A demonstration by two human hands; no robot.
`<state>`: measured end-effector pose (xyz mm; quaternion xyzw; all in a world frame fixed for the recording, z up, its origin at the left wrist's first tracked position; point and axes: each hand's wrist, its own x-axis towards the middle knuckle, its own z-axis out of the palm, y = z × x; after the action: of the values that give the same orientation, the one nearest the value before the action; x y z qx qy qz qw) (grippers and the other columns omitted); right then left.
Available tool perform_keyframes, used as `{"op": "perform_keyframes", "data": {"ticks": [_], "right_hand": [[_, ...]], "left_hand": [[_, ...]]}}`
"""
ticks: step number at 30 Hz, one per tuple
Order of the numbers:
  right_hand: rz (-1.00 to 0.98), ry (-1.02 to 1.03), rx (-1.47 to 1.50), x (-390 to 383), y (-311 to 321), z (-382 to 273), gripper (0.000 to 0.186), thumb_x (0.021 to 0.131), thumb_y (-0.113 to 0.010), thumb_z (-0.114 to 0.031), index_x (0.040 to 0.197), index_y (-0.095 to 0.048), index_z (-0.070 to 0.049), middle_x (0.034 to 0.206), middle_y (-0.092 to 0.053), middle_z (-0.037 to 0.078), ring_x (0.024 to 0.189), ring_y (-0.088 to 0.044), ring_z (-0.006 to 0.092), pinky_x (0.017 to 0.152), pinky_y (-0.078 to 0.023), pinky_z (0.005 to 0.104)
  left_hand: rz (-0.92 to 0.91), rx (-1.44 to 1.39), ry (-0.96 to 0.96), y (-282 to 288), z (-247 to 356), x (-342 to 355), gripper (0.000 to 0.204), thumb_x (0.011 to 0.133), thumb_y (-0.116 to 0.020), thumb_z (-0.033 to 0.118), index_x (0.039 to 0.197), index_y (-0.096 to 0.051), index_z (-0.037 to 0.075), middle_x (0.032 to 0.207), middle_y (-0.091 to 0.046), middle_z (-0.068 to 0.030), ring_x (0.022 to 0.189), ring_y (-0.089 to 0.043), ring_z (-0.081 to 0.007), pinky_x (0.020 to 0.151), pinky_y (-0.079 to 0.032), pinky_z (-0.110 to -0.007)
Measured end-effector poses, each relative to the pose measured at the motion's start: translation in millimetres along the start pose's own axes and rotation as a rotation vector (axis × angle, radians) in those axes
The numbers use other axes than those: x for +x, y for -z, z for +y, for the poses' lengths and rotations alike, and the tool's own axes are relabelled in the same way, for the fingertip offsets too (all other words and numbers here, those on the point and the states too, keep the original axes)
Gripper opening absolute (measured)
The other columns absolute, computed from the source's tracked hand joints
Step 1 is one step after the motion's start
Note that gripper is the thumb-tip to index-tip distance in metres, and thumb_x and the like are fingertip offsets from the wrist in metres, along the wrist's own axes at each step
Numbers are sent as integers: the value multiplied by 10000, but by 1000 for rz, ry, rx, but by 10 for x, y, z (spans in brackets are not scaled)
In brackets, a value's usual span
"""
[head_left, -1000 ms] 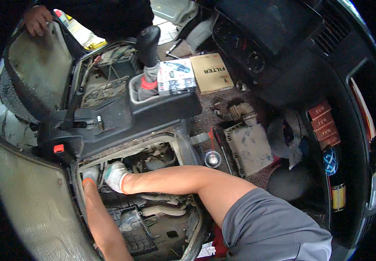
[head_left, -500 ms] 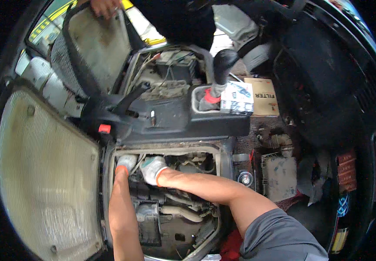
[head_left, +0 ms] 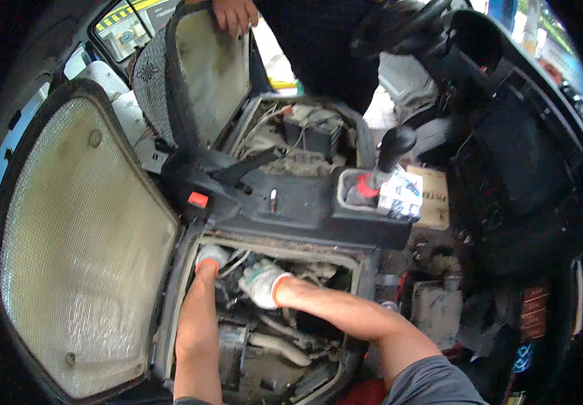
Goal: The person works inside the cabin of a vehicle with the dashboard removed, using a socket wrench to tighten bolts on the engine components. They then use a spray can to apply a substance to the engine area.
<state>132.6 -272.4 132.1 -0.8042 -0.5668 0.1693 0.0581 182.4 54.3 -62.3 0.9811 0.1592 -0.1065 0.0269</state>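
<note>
Both my hands wear pale knit work gloves with orange cuffs and reach into the open engine bay (head_left: 203, 317) under a raised vehicle seat. My left hand (head_left: 212, 256) is down at the bay's far left corner, beside a thin pale hose (head_left: 235, 262); its fingers are hidden below the glove's back. A little to the right, my right hand (head_left: 262, 283) is over dark engine parts, its fingers curled downward. What they grip, if anything, cannot be made out. Closer to me, a light-coloured pipe (head_left: 279, 348) runs across the bay.
At left stands the tipped-up seat base (head_left: 89, 250) with foil-like lining. The centre console (head_left: 305, 202) carries a gear lever (head_left: 397, 145) and a small box (head_left: 401, 194). Beyond it, another person's hand (head_left: 235, 15) rests on a second raised seat (head_left: 210, 74), near a battery (head_left: 311, 131).
The view has shifted, so the whole scene sits farther right and lower. My right hand has drawn slightly toward me and away from the left, which stays in the corner.
</note>
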Motion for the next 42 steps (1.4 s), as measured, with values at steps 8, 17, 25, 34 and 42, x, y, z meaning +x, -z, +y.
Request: {"op": "perform_keyframes", "data": {"ticks": [8,17,25,34,42], "right_hand": [[244,107,-20,-1163,-24,187,308,913,-693,-171,1205,-655,-81,1240,-651,173,1203,-641,400,1090,-488,536],[532,-78,316,-2079,-220,319,268,919,-730,-124,1171,-662,-61,1096,-674,188,1075,-672,422,950,-546,515],[657,-96,269,-2060,-298,271,299,873,-771,-87,1159,-683,-73,1138,-686,173,1108,-663,417,981,-540,510],[643,-135,263,-2044,-298,282,414,758,-799,-8,1148,-678,-73,1159,-677,178,1122,-647,438,1006,-520,544],[681,-111,249,-1990,-414,288,425,764,-799,-1,1163,-669,-73,1166,-674,168,1133,-649,428,1019,-519,546]], "left_hand": [[-139,-46,168,467,664,-339,471,994,-583,397,1374,-757,179,1442,-704,-154,1308,-673,-398,1068,-546,-504],[-208,124,160,789,517,-537,422,965,-612,364,1296,-798,182,1395,-737,-142,1287,-694,-370,1038,-560,-507],[-8,-28,46,835,581,-655,504,1010,-530,423,1420,-726,203,1517,-653,-118,1408,-608,-365,1138,-505,-489],[-14,-25,90,170,596,-297,377,914,-610,366,1156,-839,189,1246,-789,-138,1165,-743,-393,953,-595,-514],[-110,57,83,484,559,-392,395,956,-591,354,1231,-822,190,1347,-753,-137,1234,-721,-382,994,-583,-529]]}}
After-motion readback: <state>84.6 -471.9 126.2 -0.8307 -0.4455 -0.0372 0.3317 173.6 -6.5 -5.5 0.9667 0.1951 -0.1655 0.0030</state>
